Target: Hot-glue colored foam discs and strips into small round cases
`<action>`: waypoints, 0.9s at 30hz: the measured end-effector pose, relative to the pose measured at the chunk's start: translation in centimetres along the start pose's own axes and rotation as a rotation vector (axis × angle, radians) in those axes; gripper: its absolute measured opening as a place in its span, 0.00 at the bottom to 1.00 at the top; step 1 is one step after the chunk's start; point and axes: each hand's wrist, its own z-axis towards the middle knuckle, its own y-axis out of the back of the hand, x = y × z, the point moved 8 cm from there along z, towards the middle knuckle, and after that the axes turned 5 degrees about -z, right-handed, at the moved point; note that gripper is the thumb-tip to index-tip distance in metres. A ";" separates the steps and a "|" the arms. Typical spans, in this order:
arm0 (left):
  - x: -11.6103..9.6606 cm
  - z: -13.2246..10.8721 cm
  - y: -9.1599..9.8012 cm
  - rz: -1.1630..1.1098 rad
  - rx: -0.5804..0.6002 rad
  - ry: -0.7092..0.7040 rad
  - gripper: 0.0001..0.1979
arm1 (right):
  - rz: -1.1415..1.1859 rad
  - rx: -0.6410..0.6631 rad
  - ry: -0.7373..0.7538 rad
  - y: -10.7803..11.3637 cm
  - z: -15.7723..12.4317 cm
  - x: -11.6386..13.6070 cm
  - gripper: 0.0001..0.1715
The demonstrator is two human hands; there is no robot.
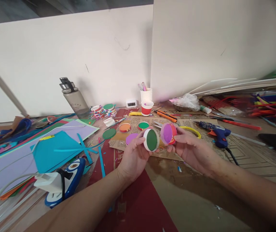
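Note:
My left hand point(134, 158) is closed around a short white paper cup piece point(151, 140), its round green face tilted toward me. In my right hand point(191, 151) is a red-sided paper cup piece point(169, 133) with a purple round face, pinched between thumb and fingers. The two pieces are held side by side above brown printed paper point(169, 154). Just beyond them lie an orange-faced round piece point(124, 128) and a green-faced one point(143, 126). A purple disc point(131, 139) is partly hidden behind my left hand, and a green disc point(109, 133) lies farther left.
A blue glue gun point(217, 133) and yellow tape ring point(191, 131) lie right. An orange cutter point(165, 115) and red paper cup point(147, 108) stand or lie behind. Left are a bottle point(75, 100), coloured sheets point(56, 151) and a power strip point(68, 183) with cables.

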 end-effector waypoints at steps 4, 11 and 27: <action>0.3 -0.1 0.0 0.023 0.010 0.027 0.20 | -0.186 0.005 0.079 -0.3 -0.4 0.5 0.25; 0.8 -0.5 -0.3 0.109 0.066 0.070 0.26 | -0.768 -0.001 0.323 -1.3 -1.4 1.3 0.32; 1.3 -0.4 -0.4 0.085 0.116 0.131 0.26 | -1.056 -0.007 0.520 -1.9 -2.1 2.5 0.30</action>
